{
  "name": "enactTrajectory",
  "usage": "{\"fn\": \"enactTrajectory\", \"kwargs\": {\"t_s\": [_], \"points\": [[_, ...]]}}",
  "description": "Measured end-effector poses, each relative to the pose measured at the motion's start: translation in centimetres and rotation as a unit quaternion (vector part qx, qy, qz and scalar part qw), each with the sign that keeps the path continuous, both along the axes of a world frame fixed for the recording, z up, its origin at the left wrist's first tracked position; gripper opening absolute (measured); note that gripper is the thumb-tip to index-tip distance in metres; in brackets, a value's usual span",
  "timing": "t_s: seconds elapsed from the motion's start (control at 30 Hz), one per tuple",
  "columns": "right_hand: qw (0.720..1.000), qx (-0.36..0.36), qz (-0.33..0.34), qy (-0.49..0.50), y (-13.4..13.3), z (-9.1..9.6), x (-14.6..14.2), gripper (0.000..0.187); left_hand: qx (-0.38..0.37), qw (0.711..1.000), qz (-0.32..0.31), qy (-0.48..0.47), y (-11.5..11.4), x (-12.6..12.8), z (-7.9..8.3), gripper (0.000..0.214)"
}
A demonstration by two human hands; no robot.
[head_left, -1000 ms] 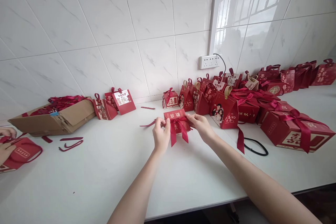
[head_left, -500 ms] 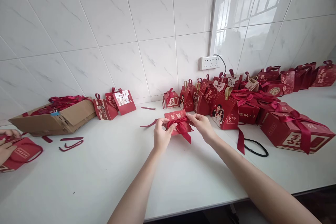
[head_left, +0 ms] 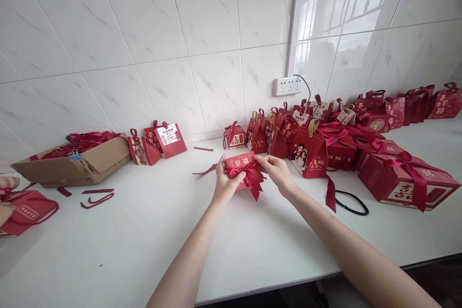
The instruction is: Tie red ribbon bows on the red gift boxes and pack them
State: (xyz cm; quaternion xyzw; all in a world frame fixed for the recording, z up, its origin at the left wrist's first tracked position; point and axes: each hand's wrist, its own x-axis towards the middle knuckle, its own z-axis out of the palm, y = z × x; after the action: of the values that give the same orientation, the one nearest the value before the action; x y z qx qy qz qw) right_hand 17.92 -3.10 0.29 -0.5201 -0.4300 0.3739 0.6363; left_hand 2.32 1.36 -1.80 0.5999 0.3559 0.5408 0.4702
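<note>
A small red gift box (head_left: 239,159) with pale printed characters rests on the white table in front of me. Around it runs a dark red ribbon (head_left: 254,182), tied in a bow with its tails hanging toward me. My left hand (head_left: 225,184) grips the box from the left, the thumb pressed over the ribbon near the knot. At the right side my right hand (head_left: 277,172) is closed in a pinch on the ribbon close to the box's edge; the fingertips partly hide what they hold.
Many red gift boxes (head_left: 310,154) crowd the right, with a black cord loop (head_left: 355,212) before them. A cardboard box (head_left: 79,169) of ribbons stands left, beside ribbon scraps (head_left: 97,199). Another person's hand (head_left: 7,183) works on a red box (head_left: 31,211) at far left.
My left fingers have spread out around the box's left side, and the thumb now lies flatter over the ribbon. The bow's tails look fanned out more. My right hand has barely moved.
</note>
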Motion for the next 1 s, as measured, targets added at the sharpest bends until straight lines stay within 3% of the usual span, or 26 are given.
{"fn": "enactTrajectory", "kwargs": {"t_s": [0.17, 0.6, 0.83, 1.0], "points": [[1.0, -0.006, -0.001, 0.004, -0.2, 0.4, -0.2, 0.052, -0.064, 0.997, -0.033, 0.0, -0.4, -0.1, 0.5, 0.085], [1.0, -0.018, -0.007, 0.016, -0.4, 0.8, -0.2, 0.054, -0.098, 0.986, -0.134, -0.005, -1.1, -0.8, 1.8, 0.11], [1.0, -0.013, -0.012, 0.004, -0.2, 0.6, -0.1, 0.054, -0.098, 0.984, -0.151, 0.013, -1.1, -1.3, 1.8, 0.11], [1.0, -0.008, -0.01, -0.003, -0.1, 0.5, 0.0, 0.052, -0.085, 0.986, -0.142, -0.028, -0.5, -1.3, 1.0, 0.1]]}}
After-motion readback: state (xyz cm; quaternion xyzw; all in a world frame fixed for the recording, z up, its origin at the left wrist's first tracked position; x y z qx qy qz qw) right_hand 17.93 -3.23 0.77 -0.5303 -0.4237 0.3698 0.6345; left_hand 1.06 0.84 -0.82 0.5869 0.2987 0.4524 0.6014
